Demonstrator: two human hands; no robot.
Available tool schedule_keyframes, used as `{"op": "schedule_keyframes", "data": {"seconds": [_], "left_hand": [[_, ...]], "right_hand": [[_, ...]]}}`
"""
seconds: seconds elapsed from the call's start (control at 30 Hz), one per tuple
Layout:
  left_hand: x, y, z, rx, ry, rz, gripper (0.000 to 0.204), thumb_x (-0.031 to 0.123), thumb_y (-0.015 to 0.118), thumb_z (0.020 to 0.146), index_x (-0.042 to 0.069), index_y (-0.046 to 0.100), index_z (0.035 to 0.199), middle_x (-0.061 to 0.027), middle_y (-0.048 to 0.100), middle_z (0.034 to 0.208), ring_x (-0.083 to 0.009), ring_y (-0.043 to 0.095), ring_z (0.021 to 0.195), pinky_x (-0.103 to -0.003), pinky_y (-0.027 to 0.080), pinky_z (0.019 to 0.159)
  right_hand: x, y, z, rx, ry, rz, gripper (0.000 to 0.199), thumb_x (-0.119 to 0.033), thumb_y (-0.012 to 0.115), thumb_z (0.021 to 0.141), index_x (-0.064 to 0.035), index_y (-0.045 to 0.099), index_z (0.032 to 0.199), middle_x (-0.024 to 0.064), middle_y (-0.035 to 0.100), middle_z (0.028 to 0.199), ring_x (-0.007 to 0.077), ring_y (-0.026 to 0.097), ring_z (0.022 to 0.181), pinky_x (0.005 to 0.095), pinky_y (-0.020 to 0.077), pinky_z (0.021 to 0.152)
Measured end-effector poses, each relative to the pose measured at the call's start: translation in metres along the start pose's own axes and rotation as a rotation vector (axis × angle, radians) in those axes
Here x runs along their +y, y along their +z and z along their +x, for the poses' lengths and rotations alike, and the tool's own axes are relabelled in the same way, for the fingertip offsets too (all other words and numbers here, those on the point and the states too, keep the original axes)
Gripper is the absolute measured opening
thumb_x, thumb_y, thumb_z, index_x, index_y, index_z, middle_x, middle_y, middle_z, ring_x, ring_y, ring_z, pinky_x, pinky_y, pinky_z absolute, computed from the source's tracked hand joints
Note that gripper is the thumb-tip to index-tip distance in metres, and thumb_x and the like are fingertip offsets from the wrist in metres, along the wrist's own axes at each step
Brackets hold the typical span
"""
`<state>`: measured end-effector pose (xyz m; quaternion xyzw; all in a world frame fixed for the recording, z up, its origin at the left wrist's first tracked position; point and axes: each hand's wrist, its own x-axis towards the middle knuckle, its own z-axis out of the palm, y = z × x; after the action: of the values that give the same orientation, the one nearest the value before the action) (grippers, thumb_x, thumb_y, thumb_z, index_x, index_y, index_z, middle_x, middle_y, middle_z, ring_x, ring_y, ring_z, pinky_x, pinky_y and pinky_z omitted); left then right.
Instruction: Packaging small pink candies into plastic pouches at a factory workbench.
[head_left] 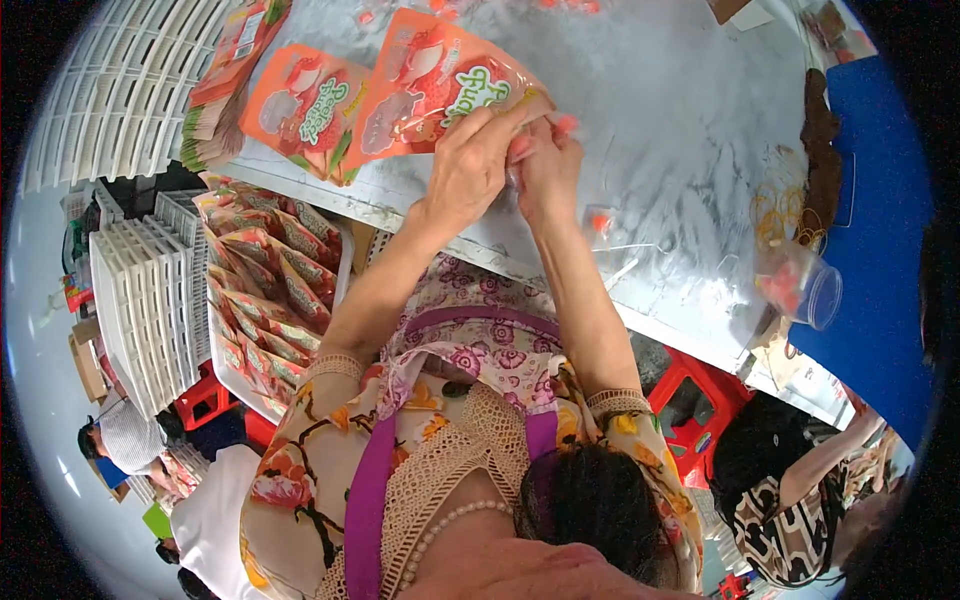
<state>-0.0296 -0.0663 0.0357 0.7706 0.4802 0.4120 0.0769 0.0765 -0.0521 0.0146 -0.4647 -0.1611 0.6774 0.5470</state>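
Observation:
My left hand [468, 168] is closed on the top end of an orange-red printed pouch [425, 85] that lies on the table. Right beside it, at the mouth of that pouch, my right hand [550, 172] has its fingers curled around small red wrapped candies [521, 148]. The two hands nearly touch, and the fingertips hide part of the pouch opening. Another flat pouch [300, 105] of the same kind lies to the left. One wrapped red candy [600, 222] rests on the table just right of my right wrist.
A stack of pouches [225, 90] stands at the left. Below the table edge, a white crate [345, 265] holds many filled pouches. A clear plastic cup [820, 293] with red candies lies at the right, near rubber bands [785, 215]. Red stools [700, 400] and other people are nearby.

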Motion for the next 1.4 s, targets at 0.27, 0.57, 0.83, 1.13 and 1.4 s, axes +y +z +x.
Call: {"op": "schedule_keyframes", "data": {"seconds": [0.27, 0.57, 0.83, 1.13, 1.4], "left_hand": [[0.008, 0.008, 0.007, -0.015, 0.078, -0.009, 0.031, -0.003, 0.058, 0.082, 0.006, 0.066, 0.111, -0.0132, 0.063, 0.088, -0.0298, 0.059, 0.074, -0.037, 0.05, 0.069], [0.008, 0.002, 0.006, 0.009, -0.048, -0.09, 0.03, -0.001, 0.054, 0.082, 0.002, 0.065, 0.11, -0.0117, 0.06, 0.082, -0.025, 0.056, 0.067, -0.033, 0.049, 0.062], [0.019, 0.0, 0.012, -0.015, -0.196, -0.206, 0.03, -0.002, 0.051, 0.084, 0.001, 0.066, 0.11, -0.0129, 0.059, 0.081, -0.0225, 0.058, 0.067, -0.034, 0.05, 0.062], [0.017, 0.006, 0.015, 0.02, 0.102, 0.042, 0.027, -0.004, 0.06, 0.082, 0.001, 0.066, 0.108, -0.0164, 0.064, 0.092, -0.0303, 0.062, 0.081, -0.036, 0.05, 0.069], [0.015, 0.002, 0.023, 0.104, 0.001, -0.064, 0.029, -0.002, 0.059, 0.085, -0.001, 0.063, 0.114, -0.0171, 0.063, 0.091, -0.0331, 0.062, 0.08, -0.037, 0.051, 0.069]], "right_hand": [[0.002, 0.011, -0.006, 0.051, -0.101, -0.023, 0.015, -0.008, 0.048, 0.091, -0.0012, 0.058, 0.082, 0.0038, 0.06, 0.076, 0.0095, 0.053, 0.065, 0.0248, 0.0402, 0.053], [-0.034, -0.023, -0.013, -0.247, 0.266, 0.448, 0.008, -0.005, 0.051, 0.084, -0.0014, 0.058, 0.087, 0.006, 0.06, 0.079, 0.0135, 0.053, 0.063, 0.0242, 0.0406, 0.052], [-0.025, -0.006, -0.017, -0.156, -0.018, 0.093, 0.02, -0.004, 0.052, 0.089, 0.0031, 0.063, 0.105, 0.0038, 0.063, 0.083, 0.0108, 0.055, 0.062, 0.0246, 0.0452, 0.053], [-0.007, -0.008, 0.005, -0.045, -0.218, -0.415, 0.018, -0.006, 0.051, 0.09, 0.0049, 0.066, 0.09, 0.0078, 0.064, 0.079, 0.0112, 0.056, 0.058, 0.0269, 0.0449, 0.048], [-0.034, -0.002, 0.0, -0.165, 0.26, 0.314, 0.01, -0.004, 0.051, 0.09, 0.0002, 0.06, 0.09, 0.0033, 0.06, 0.072, 0.0086, 0.051, 0.052, 0.0236, 0.0415, 0.046]]}}
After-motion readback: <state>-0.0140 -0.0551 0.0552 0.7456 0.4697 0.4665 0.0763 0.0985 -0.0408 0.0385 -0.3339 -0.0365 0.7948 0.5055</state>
